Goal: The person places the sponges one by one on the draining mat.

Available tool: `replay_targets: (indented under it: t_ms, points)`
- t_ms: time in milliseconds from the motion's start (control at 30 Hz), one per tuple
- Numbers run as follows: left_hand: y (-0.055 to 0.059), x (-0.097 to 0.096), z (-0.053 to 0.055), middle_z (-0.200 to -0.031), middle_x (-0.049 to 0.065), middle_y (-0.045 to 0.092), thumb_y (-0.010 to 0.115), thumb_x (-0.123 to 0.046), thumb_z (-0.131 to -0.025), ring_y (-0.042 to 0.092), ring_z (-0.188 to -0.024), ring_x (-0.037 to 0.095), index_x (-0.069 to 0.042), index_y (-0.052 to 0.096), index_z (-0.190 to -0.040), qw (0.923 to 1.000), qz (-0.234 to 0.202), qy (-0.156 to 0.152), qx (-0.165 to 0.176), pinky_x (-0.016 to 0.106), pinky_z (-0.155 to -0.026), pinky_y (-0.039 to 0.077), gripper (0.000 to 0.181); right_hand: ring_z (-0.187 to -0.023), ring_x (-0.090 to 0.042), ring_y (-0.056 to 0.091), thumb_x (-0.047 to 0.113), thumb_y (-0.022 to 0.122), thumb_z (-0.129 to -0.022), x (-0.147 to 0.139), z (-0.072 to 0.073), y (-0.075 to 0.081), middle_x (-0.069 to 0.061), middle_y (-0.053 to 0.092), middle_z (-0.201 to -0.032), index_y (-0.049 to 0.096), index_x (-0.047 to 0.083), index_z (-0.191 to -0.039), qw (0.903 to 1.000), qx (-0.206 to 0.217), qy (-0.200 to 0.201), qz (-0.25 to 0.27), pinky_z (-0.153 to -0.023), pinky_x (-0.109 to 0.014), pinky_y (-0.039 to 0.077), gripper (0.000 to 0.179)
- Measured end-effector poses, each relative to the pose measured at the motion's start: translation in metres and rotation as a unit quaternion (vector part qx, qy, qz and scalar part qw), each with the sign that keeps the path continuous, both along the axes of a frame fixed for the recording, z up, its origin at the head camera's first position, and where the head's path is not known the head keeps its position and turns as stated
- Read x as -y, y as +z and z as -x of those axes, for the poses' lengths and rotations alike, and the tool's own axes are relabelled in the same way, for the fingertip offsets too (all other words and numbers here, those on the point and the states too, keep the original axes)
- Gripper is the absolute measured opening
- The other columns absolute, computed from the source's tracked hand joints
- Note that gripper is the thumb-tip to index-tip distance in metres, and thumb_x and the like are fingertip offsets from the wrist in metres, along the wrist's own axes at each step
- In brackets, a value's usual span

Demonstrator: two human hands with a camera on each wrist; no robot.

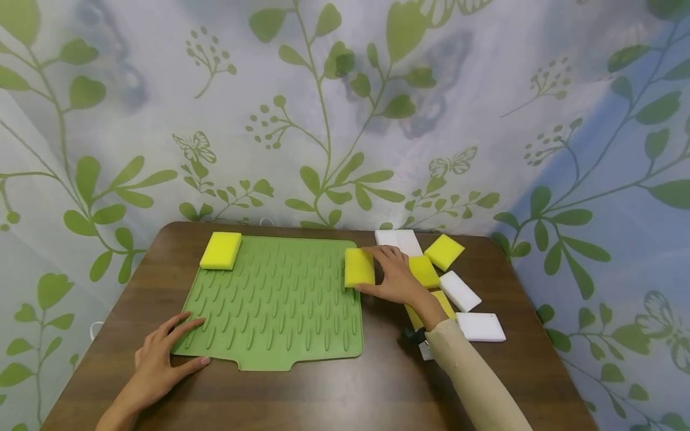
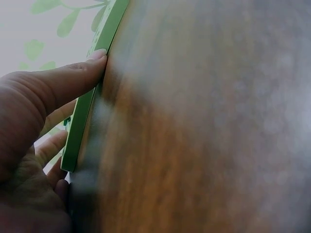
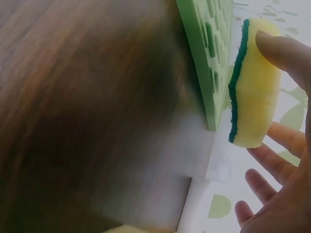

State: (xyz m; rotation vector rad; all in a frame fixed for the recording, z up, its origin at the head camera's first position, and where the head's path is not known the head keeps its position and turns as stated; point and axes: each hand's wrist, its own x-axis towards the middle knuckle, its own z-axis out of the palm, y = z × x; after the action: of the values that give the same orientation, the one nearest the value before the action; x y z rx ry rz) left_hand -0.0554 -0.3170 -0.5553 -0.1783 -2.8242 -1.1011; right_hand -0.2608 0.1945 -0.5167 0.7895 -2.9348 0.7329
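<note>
In the head view a green ridged mat lies on the brown table. My right hand pinches a yellow sponge between thumb and fingers, over the mat's right edge. The right wrist view shows this sponge tilted on edge, with a dark green scouring layer, slightly apart from the mat. Another yellow sponge sits on the mat's far left corner. My left hand touches the mat's near left corner, fingers spread on its left side and thumb against the front edge.
Right of the mat are several loose pieces: a yellow sponge, another yellow sponge, white blocks and a white pad at the back. A small dark object is partly hidden by my right forearm. Leaf-patterned fabric hangs behind the table.
</note>
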Motion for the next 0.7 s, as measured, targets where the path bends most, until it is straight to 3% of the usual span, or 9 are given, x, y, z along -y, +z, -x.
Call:
replay_targets:
  t_ms: [433,700]
  points:
    - [0.000,-0.001,0.001,-0.165,0.025,0.038,0.094,-0.028,-0.083,0.028,-0.137,0.068,-0.020,0.060,-0.152,1.0000,0.003,0.003,0.000,0.077,-0.090,0.021,0.077,-0.146,-0.035,0.044,0.065,0.083,-0.085,0.019,0.001,0.003,-0.006,0.052,-0.157,0.048,0.021,-0.162,0.9993,-0.029,0.015,-0.017,-0.115,-0.065,0.034,0.094]
    - [0.000,-0.001,0.000,-0.165,0.025,0.038,0.094,-0.029,-0.083,0.028,-0.138,0.068,-0.020,0.060,-0.152,1.0000,0.006,0.005,0.001,0.076,-0.090,0.021,0.077,-0.147,-0.034,0.042,0.066,0.081,-0.086,0.039,0.001,0.004,-0.008,0.052,-0.157,0.047,0.022,-0.162,0.9993,-0.026,0.022,-0.019,-0.117,-0.064,0.033,0.094]
